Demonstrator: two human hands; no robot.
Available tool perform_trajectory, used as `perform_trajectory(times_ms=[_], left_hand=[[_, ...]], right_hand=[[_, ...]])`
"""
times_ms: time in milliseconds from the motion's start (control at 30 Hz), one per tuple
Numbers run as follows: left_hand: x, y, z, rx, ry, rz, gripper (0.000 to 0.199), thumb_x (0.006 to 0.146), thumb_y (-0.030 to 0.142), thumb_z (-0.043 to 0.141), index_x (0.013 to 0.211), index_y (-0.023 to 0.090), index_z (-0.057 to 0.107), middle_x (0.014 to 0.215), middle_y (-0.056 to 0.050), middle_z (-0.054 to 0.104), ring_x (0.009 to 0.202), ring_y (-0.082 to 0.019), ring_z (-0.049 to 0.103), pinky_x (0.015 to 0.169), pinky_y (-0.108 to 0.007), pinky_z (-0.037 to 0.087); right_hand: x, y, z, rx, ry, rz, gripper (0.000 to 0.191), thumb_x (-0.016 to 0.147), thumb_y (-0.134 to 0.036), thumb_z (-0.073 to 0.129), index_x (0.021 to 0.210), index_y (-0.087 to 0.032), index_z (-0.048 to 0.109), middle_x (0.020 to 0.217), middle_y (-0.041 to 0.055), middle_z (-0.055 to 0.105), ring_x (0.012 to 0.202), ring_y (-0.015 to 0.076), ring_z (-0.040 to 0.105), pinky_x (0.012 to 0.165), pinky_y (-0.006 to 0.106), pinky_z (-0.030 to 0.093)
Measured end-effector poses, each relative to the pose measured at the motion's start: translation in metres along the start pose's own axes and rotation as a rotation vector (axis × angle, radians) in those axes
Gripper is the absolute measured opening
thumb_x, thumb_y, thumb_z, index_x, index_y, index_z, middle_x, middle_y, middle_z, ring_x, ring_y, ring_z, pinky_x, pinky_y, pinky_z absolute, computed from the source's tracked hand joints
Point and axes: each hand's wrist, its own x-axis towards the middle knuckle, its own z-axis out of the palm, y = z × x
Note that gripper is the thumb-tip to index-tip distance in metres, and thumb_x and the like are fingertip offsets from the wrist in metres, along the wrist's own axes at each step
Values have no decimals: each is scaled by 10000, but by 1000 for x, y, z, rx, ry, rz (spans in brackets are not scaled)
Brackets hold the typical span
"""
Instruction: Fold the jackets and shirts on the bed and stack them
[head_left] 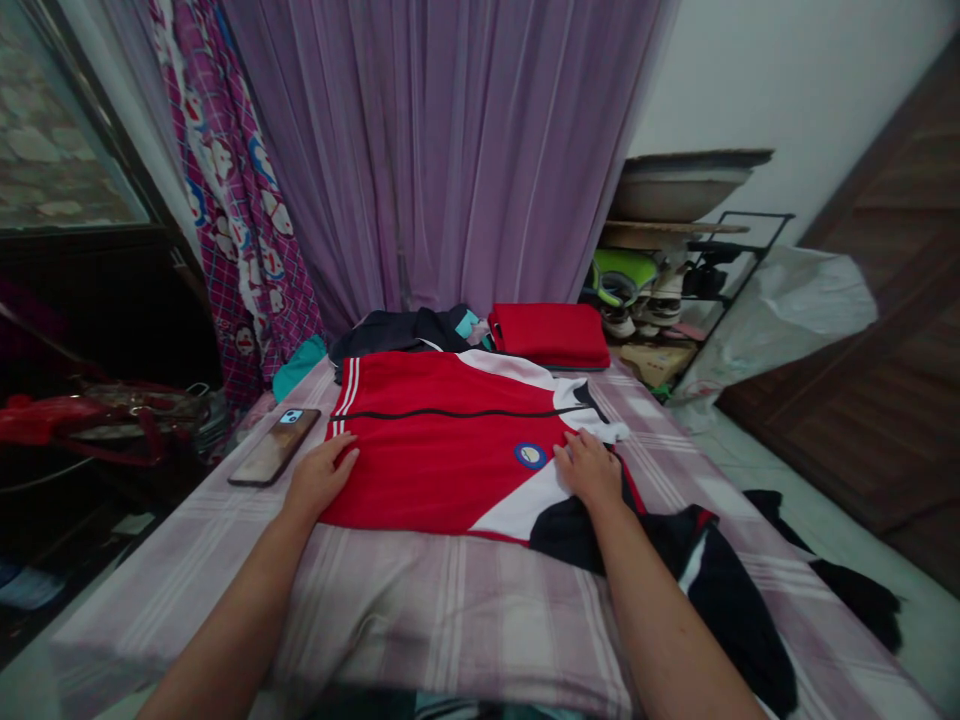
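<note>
A red, white and navy zip-up jacket [435, 470] lies front side up across the table, its dark zipper running sideways and a round blue badge on the chest. My left hand [324, 474] rests on the striped hem at the jacket's left end, fingers extended. At the other end, my right hand [591, 468] lies on the white shoulder part below the collar, its fingers spread and touching the cloth. One navy sleeve trails toward the front right, partly under my right forearm. Neither hand is closed on the fabric.
A phone [275, 448] lies left of the jacket on the checked tablecloth [420, 585]. Behind are a folded red garment [551, 333] and a dark clothes heap [397, 330]. Purple curtains [450, 150] hang at the back. A shoe rack [667, 270] and plastic bag [787, 310] stand right.
</note>
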Motion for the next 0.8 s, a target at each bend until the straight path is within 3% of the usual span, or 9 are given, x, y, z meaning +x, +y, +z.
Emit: perform_trajectory(times_ms=[133,267,333,467,533,800], left_hand=[[2,-3,1,-33,4,16,502,867,516,417,1159,205,683,1277,-85,693,1188,-244,638,1089,-404,455],[4,-4,-1,-81,0,15,486,860,533,433,1135,226,690,1287,-65,689,1183,-241,643,1081,-401,468],[5,-2,-2,-91,2,24,490,860,548,437,1128,227,693,1270,-66,698,1182,-245,644,1085,-405,467],[7,3,-5,-112,-15,12,528,853,574,440,1132,206,696,1264,-86,699,1175,-248,648,1089,-396,463],[8,4,-5,-125,-21,-4,558,855,581,425,1145,186,692,1277,-102,690,1174,-244,649,1092,-388,457],[8,9,-5,-16,-156,96,710,868,651,366,1239,122,660,1388,-164,601,1283,-296,569,1130,-443,408]], right_hand=[[5,7,-11,81,97,60,498,968,-325,363,1410,-168,527,1420,144,547,1264,274,527,1000,403,440],[24,12,-26,106,139,115,554,956,-349,399,1473,-156,443,1421,174,527,1156,284,606,925,391,486],[38,15,-32,93,90,175,589,938,-402,450,1469,-148,449,1354,193,583,1119,300,631,901,403,497],[60,25,-39,25,-66,218,449,912,-434,505,1227,-168,684,1187,187,686,1100,324,645,875,414,502],[66,33,-41,-11,-72,200,400,925,-378,478,1162,-165,722,1170,189,695,1092,320,651,871,410,500],[58,47,-47,15,-24,227,449,957,-332,405,1238,-99,667,1157,244,685,1091,344,649,841,417,479]])
